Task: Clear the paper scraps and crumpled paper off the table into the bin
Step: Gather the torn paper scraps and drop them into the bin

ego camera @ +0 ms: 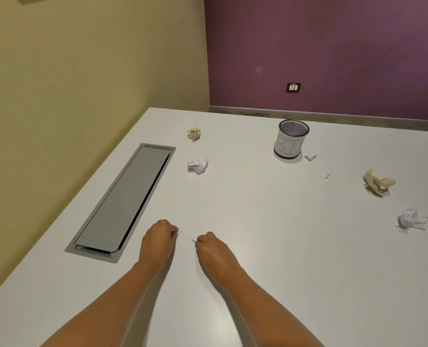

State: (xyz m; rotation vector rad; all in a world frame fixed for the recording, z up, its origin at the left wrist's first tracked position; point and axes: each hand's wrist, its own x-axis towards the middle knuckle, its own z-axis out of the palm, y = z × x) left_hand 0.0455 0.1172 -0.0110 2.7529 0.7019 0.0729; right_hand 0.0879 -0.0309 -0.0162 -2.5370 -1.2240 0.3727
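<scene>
Pinching tiny scrap (179, 232) in left hand (158, 239), second scrap (193, 239) in right hand (210, 246), both curled, down at table (258, 284). Bin (291, 142) upright at 1 o'clock, well apart, nearer right hand. Crumpled paper (198, 166) lying at 12 o'clock.

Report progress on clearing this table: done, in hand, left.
Done: nothing provable; the bin hides its contents. In hand: left hand pinches a tiny scrap, right hand another. Left: four crumpled balls, two scraps right of the bin.
</scene>
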